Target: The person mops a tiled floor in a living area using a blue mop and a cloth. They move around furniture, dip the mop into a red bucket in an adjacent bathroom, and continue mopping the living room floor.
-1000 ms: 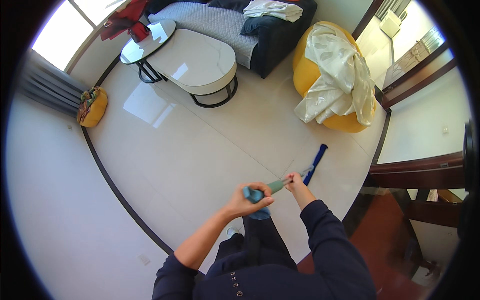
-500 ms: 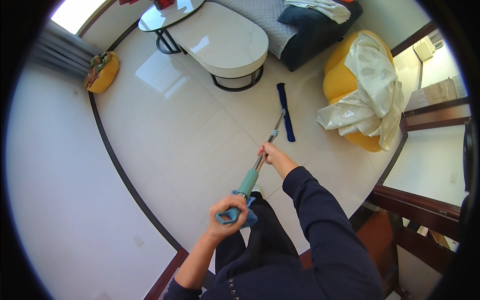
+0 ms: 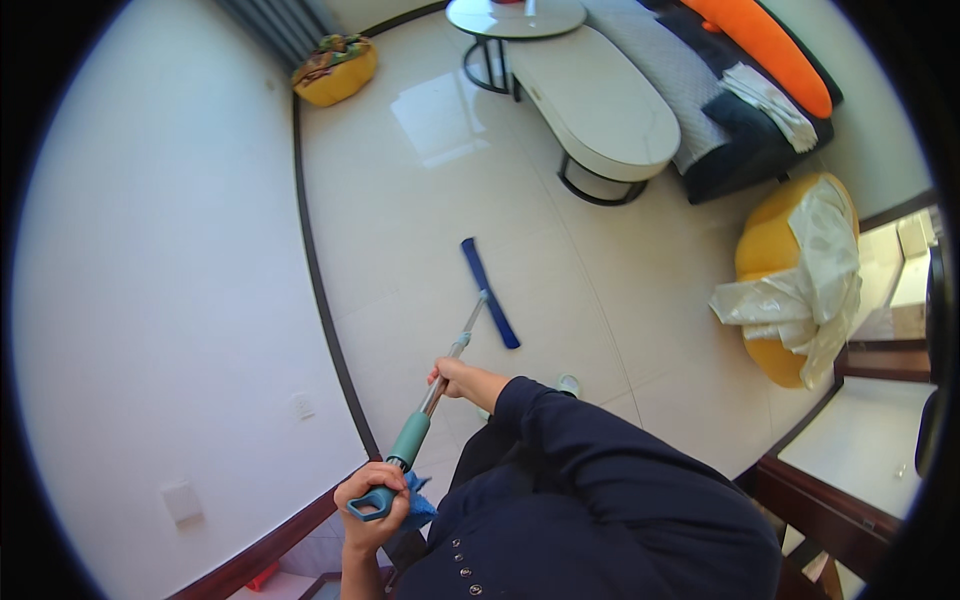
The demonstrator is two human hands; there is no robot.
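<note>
I hold a flat mop with both hands. Its blue head [image 3: 490, 292] lies flat on the glossy cream floor tiles [image 3: 420, 200], ahead of me. The metal shaft [image 3: 462, 342] runs back to a teal grip. My right hand [image 3: 462, 380] is closed around the shaft about midway. My left hand [image 3: 372, 498] grips the teal handle end low by my body, together with a bunched blue cloth [image 3: 418, 502].
A white wall [image 3: 170, 280] with a dark baseboard runs along my left. Ahead stand a white oval coffee table [image 3: 600, 100] and a round glass table [image 3: 515, 18]. A dark sofa [image 3: 740, 130], a yellow seat draped in white cloth [image 3: 800, 280], and a yellow floor cushion [image 3: 335, 70] surround the floor.
The mop head has swung left across the floor toward the wall. My view has turned left, and my left hand has dropped lower and closer to my body.
</note>
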